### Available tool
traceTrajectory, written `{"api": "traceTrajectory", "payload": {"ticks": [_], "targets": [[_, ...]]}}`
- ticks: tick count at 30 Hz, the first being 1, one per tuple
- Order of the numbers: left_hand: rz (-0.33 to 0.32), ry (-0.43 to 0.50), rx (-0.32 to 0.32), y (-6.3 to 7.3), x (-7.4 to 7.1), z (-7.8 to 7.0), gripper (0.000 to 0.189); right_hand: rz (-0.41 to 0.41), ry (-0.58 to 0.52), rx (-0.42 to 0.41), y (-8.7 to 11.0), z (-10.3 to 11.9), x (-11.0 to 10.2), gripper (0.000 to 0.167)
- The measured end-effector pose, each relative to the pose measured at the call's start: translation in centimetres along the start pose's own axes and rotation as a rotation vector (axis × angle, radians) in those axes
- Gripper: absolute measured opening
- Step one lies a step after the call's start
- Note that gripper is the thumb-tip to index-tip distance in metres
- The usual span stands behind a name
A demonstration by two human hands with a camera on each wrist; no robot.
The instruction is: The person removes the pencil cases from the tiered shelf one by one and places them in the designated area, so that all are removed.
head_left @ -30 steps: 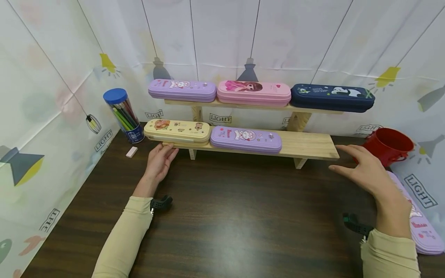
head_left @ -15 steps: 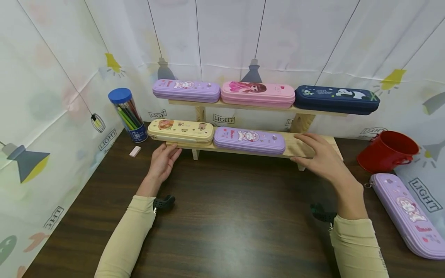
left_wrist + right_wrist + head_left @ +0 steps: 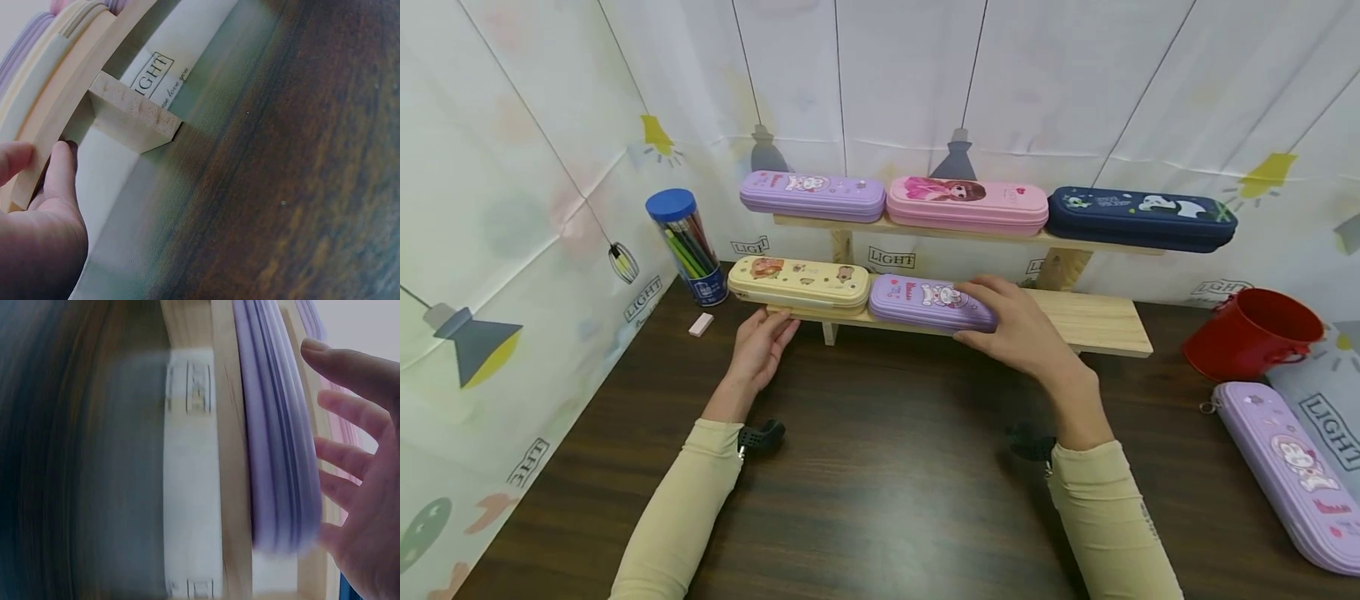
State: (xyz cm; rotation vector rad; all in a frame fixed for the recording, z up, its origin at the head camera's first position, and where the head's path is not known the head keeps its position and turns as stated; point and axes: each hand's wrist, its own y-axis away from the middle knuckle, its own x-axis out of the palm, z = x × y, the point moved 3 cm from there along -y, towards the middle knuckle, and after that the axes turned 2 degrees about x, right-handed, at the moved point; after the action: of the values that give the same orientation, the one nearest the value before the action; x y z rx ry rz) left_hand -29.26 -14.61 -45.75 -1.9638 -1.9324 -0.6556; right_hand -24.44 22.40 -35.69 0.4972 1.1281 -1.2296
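Lower purple case [image 3: 917,300]: centre of the head frame, lying lid up on the lower shelf [image 3: 1101,321], its left end right beside the yellow case [image 3: 797,283]. Right grip [image 3: 1026,329] at its right end, thumb to the front, fingers above; digits spread and extended in the right wrist view, no firm hold evident. Whether the fingertips touch, cannot say.

Left grip [image 3: 760,350], left of centre, clasps the front edge of the lower shelf below the yellow case: thumb against the edge, finger beneath. Probably a steadying hold.

Step in hand, my reading: taking or adjusting the lower purple case. Next move would call for closing thumb and fingers about that end, left grip bracing, without knocking the yellow case.

Further out: three cases along the upper shelf [image 3: 835,223], upper middle to upper right; red pail [image 3: 1247,337] at right; another purple case [image 3: 1288,467] on the surface [image 3: 880,467], lower right, its end cut by the frame edge.

Hard to make out: right end of the lower purple case, covered by the right grip in the head view; left grip's underside fingers, mostly concealed; right wrist view blurred along its left.
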Motion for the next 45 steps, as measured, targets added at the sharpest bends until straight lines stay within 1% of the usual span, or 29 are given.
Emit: {"api": "traceTrajectory", "payload": {"ticks": [3, 7, 11, 15, 21, 27, 30, 36, 40, 45], "targets": [[-0.007, -0.002, -0.001, 0.0, 0.0, -0.1, 0.046, 0.006, 0.013, -0.031, -1.1, 1.4, 1.0, 0.069], [-0.017, -0.001, -0.008, 0.0, 0.1, -0.1, 0.039, 0.020, 0.010, -0.053, -2.2, 2.9, 2.0, 0.067], [-0.011, 0.002, -0.014, -0.1, 0.3, 0.2, 0.033, 0.023, 0.017, -0.073, -2.9, 3.8, 2.7, 0.065], [-0.001, -0.004, -0.013, -0.1, 0.5, 0.4, 0.038, 0.019, 0.042, -0.077, -3.4, 4.3, 3.4, 0.065], [0.000, -0.003, -0.018, -0.3, 0.5, 0.7, 0.042, 0.043, 0.091, -0.040, -3.5, 4.2, 4.2, 0.064], [-0.001, -0.006, -0.019, -0.3, 0.7, 0.7, 0.045, 0.105, 0.119, 0.005, -3.1, 4.2, 3.7, 0.068], [0.004, -0.009, -0.014, -0.3, 0.6, 0.6, 0.048, 0.121, 0.129, 0.011, -3.0, 4.3, 3.4, 0.068], [0.009, -0.013, -0.022, -0.3, 0.4, 0.6, 0.049, 0.123, 0.125, -0.008, -2.9, 4.3, 3.2, 0.065], [-0.007, -0.014, -0.027, -0.2, 0.2, 0.5, 0.047, 0.133, 0.125, -0.023, -2.6, 4.3, 3.0, 0.063], [-0.005, -0.026, -0.009, 0.0, 0.0, 0.0, 0.048, 0.131, 0.147, -0.035, -2.2, 4.2, 2.6, 0.065]]}}
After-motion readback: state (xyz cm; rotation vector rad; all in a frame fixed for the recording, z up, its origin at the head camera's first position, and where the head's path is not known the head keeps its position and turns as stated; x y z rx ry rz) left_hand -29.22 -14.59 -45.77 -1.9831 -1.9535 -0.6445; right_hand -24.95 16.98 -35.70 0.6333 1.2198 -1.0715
